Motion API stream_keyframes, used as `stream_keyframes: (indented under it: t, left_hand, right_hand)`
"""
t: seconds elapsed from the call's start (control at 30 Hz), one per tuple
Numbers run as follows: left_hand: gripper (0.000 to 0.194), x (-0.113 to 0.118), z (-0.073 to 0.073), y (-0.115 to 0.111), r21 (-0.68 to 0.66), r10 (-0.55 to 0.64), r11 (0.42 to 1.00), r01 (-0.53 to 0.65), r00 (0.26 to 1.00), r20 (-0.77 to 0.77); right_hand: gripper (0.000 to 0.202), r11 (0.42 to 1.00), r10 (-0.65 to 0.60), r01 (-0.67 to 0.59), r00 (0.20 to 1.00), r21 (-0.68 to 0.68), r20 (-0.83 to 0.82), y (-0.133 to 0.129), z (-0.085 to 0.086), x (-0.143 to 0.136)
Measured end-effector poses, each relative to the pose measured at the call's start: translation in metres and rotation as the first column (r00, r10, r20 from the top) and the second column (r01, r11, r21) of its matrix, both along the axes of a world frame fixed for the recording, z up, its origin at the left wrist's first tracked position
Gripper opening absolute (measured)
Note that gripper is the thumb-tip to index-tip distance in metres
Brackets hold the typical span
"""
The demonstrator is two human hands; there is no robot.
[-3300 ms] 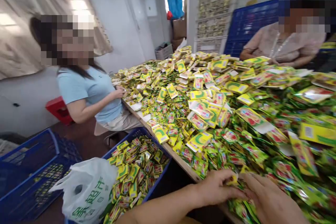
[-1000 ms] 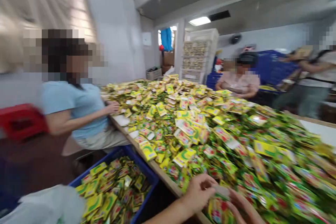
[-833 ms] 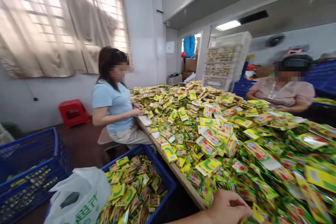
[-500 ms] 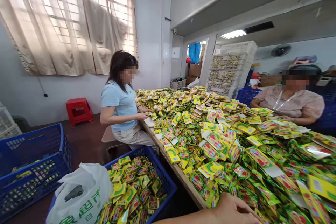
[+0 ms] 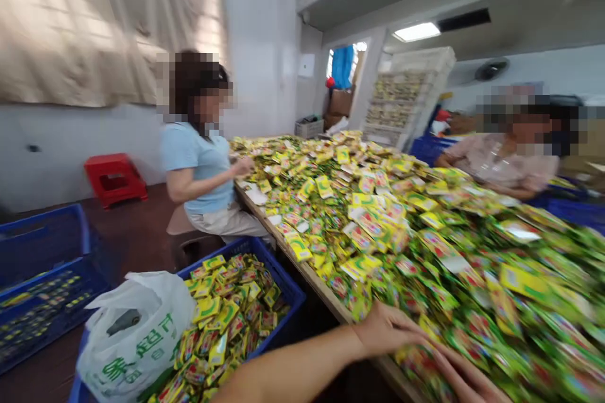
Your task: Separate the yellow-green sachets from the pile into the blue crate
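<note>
My left hand (image 5: pixel 385 330) reaches in over the near table edge, its fingers bent together and pointing right, slightly blurred. What they hold, if anything, is hidden. Close beside it, the fingers of my right hand (image 5: pixel 460 374) come in from the bottom edge, smeared by motion and partly cut off. Small green and red packets (image 5: pixel 421 365) lie right between and below the hands; whether either hand grips them is unclear. A large heap of green packets and flat yellow boxes (image 5: pixel 362 267) covers the wooden table.
Left of the table stands a blue crate (image 5: pixel 283 324) filled with yellow boxes, a white plastic bag (image 5: pixel 137 327) on it. Another blue crate (image 5: pixel 42 277) and a red stool (image 5: pixel 116 179) are farther left. Two people (image 5: pixel 201 164) sit at the table, one left, one across (image 5: pixel 505 157).
My view has turned and tilted, so the scene sits further left and higher. More of my left forearm shows, and my right hand's fingers have come into view beside my left hand.
</note>
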State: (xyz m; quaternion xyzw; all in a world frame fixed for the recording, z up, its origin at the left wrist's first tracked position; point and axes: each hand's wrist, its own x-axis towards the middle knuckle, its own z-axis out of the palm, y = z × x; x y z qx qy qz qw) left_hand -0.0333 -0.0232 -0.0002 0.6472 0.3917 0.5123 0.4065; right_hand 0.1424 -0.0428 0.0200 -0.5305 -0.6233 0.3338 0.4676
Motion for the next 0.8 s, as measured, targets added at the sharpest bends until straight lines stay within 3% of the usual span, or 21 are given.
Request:
stream_keyframes:
  t: [0.1, 0.2, 0.33, 0.53, 0.8]
  left_hand:
    - [0.028, -0.008, 0.007, -0.005, 0.027, -0.092, 0.995, 0.092, 0.996, 0.020]
    - [0.028, -0.014, 0.001, 0.000, 0.022, -0.165, 0.986, 0.164, 0.984, 0.062]
    - [0.030, -0.018, -0.004, -0.002, 0.056, -0.208, 0.977, 0.207, 0.978, 0.016]
    - [0.030, -0.019, 0.000, -0.004, 0.090, -0.213, 0.972, 0.217, 0.976, -0.053]
    - [0.032, -0.021, 0.001, -0.005, 0.119, -0.240, 0.960, 0.253, 0.965, -0.108]
  right_hand:
    - [0.037, 0.990, -0.067, 0.058, 0.996, -0.131, -0.066, -0.007, -0.001, -0.005]
    - [0.029, 0.993, -0.031, 0.006, 0.979, -0.120, -0.203, -0.006, -0.002, -0.010]
    - [0.023, 0.993, 0.010, -0.036, 0.973, -0.112, -0.229, -0.006, 0.001, -0.010]
    - [0.014, 0.991, 0.102, -0.099, 0.994, 0.085, -0.028, -0.007, 0.003, -0.003]
    - [0.015, 0.960, -0.012, -0.071, 0.955, 0.270, 0.295, -0.020, 0.012, -0.006]
